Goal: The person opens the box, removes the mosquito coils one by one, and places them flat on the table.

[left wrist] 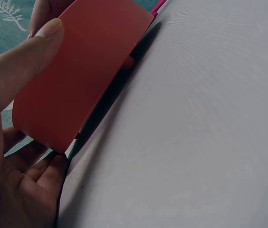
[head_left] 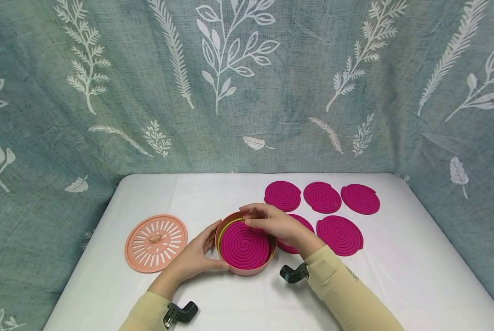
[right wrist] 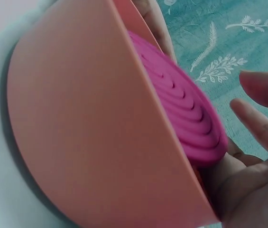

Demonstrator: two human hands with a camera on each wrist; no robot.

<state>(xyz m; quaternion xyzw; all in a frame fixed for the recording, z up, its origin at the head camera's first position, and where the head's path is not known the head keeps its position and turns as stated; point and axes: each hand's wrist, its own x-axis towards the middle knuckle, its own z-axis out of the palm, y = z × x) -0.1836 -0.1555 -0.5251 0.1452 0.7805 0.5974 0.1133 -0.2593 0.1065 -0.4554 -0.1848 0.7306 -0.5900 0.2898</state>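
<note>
A salmon round container sits mid-table with a yellow ring inside its rim. In it lies a magenta spiral disc, like a mosquito coil; the right wrist view shows one edge of this coil standing above the rim. My left hand grips the container's left side, thumb at the front and fingers behind, as the left wrist view also shows on its outer wall. Over the far right rim reaches my right hand, its thumb and fingers spread apart beside the coil's edge.
Several more magenta coils lie flat at the right and back right of the white table, one partly hidden by my right forearm. At the left rests a salmon slotted lid with a small knob. A patterned teal cloth hangs behind.
</note>
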